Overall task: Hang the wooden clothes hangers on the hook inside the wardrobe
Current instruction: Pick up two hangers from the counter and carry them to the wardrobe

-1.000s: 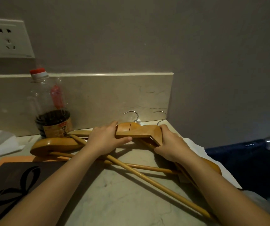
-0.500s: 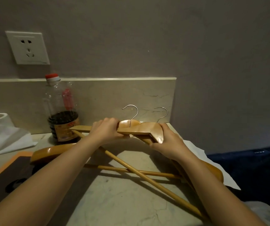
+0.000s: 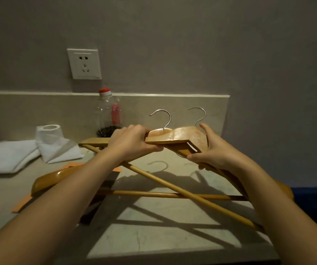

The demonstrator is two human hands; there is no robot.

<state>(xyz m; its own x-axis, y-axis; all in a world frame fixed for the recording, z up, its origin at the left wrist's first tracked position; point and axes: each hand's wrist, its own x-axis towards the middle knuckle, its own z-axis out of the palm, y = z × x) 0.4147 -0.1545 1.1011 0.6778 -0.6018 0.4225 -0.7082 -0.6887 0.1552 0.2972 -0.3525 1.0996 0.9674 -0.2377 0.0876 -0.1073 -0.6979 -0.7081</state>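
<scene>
Wooden hangers (image 3: 175, 137) gripped by both hands (image 3: 132, 142), bottle (image 3: 109, 113) and tissue roll (image 3: 49, 132) behind.

I see two hangers (image 3: 175, 137) of varnished, glossy wood with thin polished metal hooks (image 3: 163, 117). They sit above a smooth, faintly veined marble-like counter (image 3: 154, 236). Behind them I see a clear plastic bottle (image 3: 108, 113), soft white cloth (image 3: 10, 157) and a matt wall (image 3: 173, 44).
</scene>
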